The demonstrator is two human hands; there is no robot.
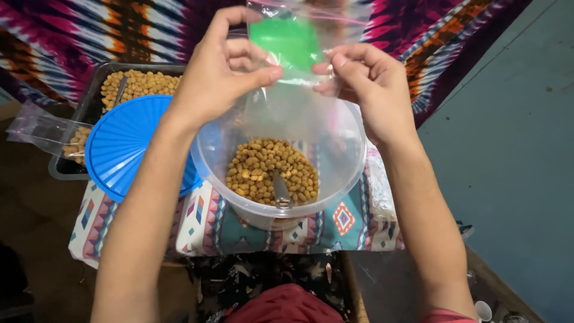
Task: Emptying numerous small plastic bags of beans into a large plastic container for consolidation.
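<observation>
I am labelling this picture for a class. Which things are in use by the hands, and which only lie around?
In use:
- left hand and right hand, each with a grip on the clear bag
- clear tub of brown pellets
- spoon

Lying around:
- blue lid
- dark tray
- patterned cloth

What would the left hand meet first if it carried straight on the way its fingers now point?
The left hand points rightward across the clear plastic bag it pinches, so it would probably meet the right hand gripping the bag's other side, though depth is unclear.

left hand (218,78), right hand (368,87) pinch clear bag (293,90) | above tub (347,170) (nuts inside)
</observation>
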